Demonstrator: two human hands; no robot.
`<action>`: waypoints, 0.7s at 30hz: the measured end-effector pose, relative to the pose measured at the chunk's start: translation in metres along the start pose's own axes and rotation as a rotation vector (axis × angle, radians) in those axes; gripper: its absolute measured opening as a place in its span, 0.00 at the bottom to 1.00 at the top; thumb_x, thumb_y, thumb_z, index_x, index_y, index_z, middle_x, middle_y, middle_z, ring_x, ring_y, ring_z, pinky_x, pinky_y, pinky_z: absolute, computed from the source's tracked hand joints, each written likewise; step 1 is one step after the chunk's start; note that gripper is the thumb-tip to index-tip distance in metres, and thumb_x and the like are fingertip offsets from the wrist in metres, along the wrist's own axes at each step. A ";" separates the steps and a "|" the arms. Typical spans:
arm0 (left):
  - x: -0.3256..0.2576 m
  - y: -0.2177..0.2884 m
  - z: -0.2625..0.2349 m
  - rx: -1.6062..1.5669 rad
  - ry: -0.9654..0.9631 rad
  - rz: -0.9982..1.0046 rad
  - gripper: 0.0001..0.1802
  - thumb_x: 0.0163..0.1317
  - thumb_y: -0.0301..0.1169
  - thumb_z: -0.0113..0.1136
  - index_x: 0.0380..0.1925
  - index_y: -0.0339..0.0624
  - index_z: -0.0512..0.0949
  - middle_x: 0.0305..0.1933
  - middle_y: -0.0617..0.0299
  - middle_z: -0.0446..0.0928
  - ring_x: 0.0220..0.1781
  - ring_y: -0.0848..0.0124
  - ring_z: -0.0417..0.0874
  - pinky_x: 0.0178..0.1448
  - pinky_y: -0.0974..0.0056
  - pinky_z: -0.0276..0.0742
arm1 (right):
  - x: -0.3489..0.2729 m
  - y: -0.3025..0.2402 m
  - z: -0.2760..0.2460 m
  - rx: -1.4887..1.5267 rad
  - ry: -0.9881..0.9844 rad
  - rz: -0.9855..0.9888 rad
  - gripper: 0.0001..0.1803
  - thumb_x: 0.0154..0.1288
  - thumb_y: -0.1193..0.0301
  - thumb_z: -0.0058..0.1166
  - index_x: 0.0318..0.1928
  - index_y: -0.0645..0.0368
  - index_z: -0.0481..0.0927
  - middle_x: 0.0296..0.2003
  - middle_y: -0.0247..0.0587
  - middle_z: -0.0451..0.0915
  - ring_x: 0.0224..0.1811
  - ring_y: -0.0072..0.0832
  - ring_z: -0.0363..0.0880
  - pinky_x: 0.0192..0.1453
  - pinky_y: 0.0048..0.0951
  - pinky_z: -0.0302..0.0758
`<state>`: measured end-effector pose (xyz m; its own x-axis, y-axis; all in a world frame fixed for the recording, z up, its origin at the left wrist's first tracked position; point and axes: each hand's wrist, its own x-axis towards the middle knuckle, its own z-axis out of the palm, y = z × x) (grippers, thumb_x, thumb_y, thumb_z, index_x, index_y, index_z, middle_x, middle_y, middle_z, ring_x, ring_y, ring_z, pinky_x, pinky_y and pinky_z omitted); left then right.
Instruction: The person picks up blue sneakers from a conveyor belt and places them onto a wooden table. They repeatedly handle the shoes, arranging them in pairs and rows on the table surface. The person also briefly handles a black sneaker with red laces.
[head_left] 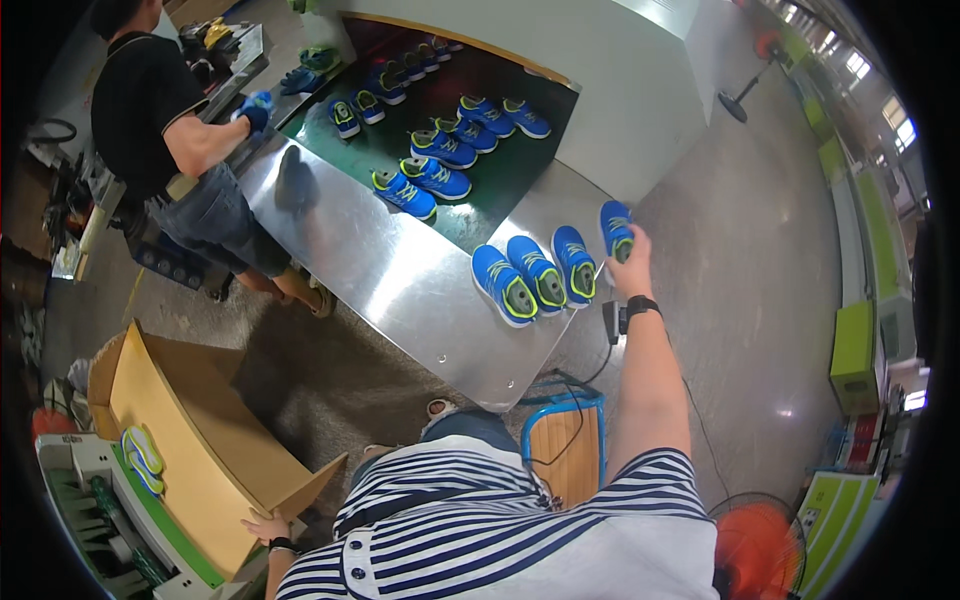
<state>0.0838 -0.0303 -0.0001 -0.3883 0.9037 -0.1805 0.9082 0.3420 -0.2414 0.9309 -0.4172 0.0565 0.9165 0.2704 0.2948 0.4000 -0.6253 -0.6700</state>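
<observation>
Head view: right hand [632, 266] has fingers wrapped on the heel end of a blue shoe [613, 219], at the right edge of the metal table [390, 285]; can't tell if shoe touches it. Three blue shoes [533, 259] lined up just left, on the table. More pairs [440, 178] beyond, on green belt [490, 213]. Left hand [266, 526] at the cardboard box [205, 430] edge, gripping or resting unclear. Co-worker [148, 115] stands across, left side.

We see three blue shoes [537, 274] side by side on the metal table [400, 272], more blue sneakers [443, 150] along the green belt [512, 186].
</observation>
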 end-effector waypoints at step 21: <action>-0.044 -0.047 0.003 -0.072 -0.021 -0.066 0.48 0.56 0.43 0.74 0.75 0.58 0.61 0.85 0.51 0.38 0.85 0.46 0.43 0.73 0.29 0.61 | 0.024 -0.038 0.036 -0.240 -0.419 0.031 0.38 0.40 0.56 0.81 0.57 0.48 0.84 0.78 0.60 0.46 0.77 0.59 0.57 0.77 0.45 0.64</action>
<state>0.0577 -0.0868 0.0163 -0.4503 0.8731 -0.1870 0.8890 0.4190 -0.1847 0.9373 -0.3607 0.0647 0.8700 0.4899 -0.0553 0.4059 -0.7755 -0.4836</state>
